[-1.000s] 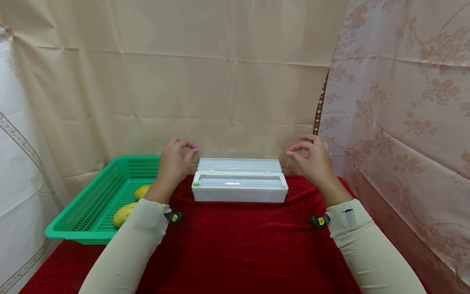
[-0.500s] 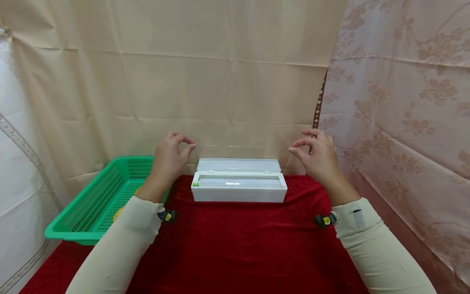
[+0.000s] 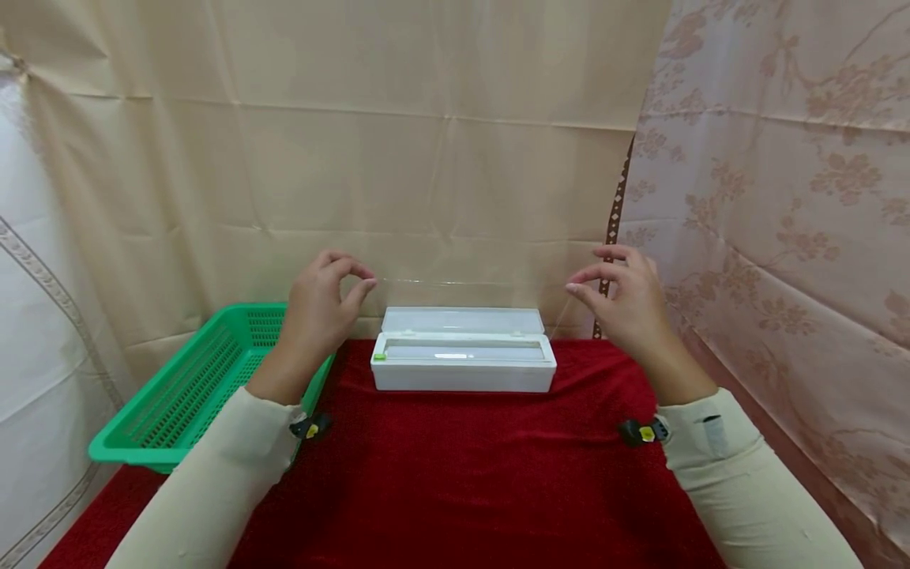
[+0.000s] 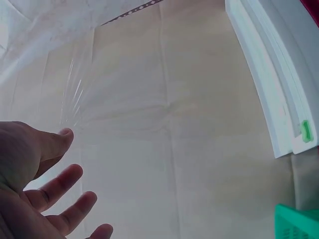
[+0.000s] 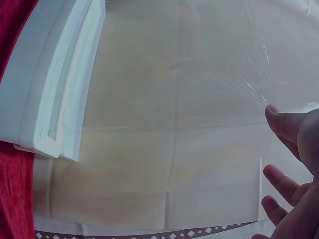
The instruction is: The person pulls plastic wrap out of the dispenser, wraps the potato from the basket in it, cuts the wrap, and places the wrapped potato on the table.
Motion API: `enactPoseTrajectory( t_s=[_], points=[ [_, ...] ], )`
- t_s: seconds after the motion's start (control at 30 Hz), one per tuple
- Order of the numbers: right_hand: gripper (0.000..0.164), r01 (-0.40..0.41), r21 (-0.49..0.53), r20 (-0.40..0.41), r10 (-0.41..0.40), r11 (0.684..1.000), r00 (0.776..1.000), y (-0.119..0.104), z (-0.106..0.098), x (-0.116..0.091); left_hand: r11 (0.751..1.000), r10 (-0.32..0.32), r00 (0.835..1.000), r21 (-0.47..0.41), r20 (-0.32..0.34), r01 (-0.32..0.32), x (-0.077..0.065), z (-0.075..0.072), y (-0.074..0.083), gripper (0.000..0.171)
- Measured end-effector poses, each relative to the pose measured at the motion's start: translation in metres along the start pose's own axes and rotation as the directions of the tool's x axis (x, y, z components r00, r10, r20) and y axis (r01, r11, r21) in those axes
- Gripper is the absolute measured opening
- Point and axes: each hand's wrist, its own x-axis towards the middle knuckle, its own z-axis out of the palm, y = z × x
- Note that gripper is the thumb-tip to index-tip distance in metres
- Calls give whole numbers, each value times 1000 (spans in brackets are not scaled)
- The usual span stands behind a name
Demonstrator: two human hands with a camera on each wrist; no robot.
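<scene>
A sheet of clear cling film [image 3: 444, 282] stretches between both hands above a white cling film dispenser [image 3: 464, 378]. My left hand [image 3: 320, 304] pinches the film's left corner between thumb and forefinger; creases fan out from that corner in the left wrist view. At the right corner, the thumb and forefinger of my right hand [image 3: 629, 304] do the same, and creases also spread from there in the right wrist view. The dispenser's lid [image 3: 462, 320] stands raised at the back. A small green slider [image 3: 380, 357] sits at its left front. The film slopes down towards the dispenser.
A green plastic basket [image 3: 128, 455] stands on the left, partly behind the left arm. Red cloth [image 3: 462, 474] covers the table. Beige curtain [image 3: 426, 174] hangs close behind the dispenser, and a floral curtain [image 3: 789, 221] lines the right side.
Both hands have risen a little and moved outward, apart from each other, drawing the film taut. The left arm now covers the yellow fruits in the basket. The dispenser has stayed in place.
</scene>
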Motion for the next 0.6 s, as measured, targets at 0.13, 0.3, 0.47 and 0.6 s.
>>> enactPoseTrajectory(
  t_s=[0.13,0.3,0.47,0.6],
  points=[
    [9,10,10,-13,-10,1000,1000,-4,-5,-3,999,36,999,8,-18,-35,-3,-5,3,11],
    [8,11,13,-15,-11,1000,1000,-9,-11,-7,999,44,999,21,-19,-43,-9,-12,7,12],
    [7,48,-3,-26,-48,999,999,-12,-17,-10,998,65,997,8,-32,-65,-15,-19,11,11],
    [6,84,-22,-35,-85,996,996,-15,-22,-13,996,89,995,-1,-46,-89,-20,-23,13,10]
  ],
)
